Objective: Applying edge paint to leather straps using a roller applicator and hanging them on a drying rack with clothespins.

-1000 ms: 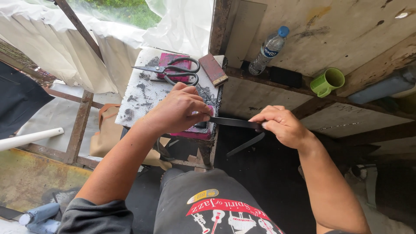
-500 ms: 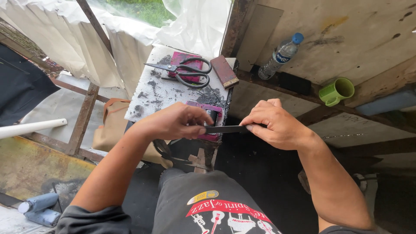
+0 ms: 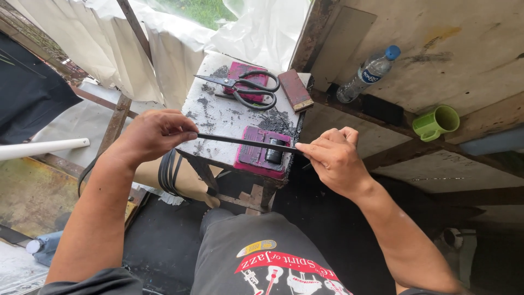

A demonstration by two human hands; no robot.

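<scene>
Between our two hands we are holding one thin black strip point(image 3: 245, 142), a narrow, flat, dark band running nearly level and stretched straight above the front edge of the small white table point(image 3: 218, 117). Our left hand point(image 3: 150, 135) is pinching its left end with fingers curled closed around it, and our right hand point(image 3: 334, 158) is gripping its right end between thumb and forefinger, the other fingers folded in. Just under the strip one magenta block point(image 3: 256, 155) with a dark slot is lying on the table's near corner. Farther back we are seeing a second magenta block point(image 3: 245, 76) with one pair of black scissors point(image 3: 248, 87) resting on it, and one brown rectangular stone point(image 3: 295, 90) just beside them. Black dust is spotting the tabletop. On the ledge to the right one clear plastic bottle point(image 3: 367, 75) with a blue cap is leaning, and one green mug point(image 3: 436, 123) is sitting well apart from it. A white pipe point(image 3: 43, 148) is sticking in at the left.
</scene>
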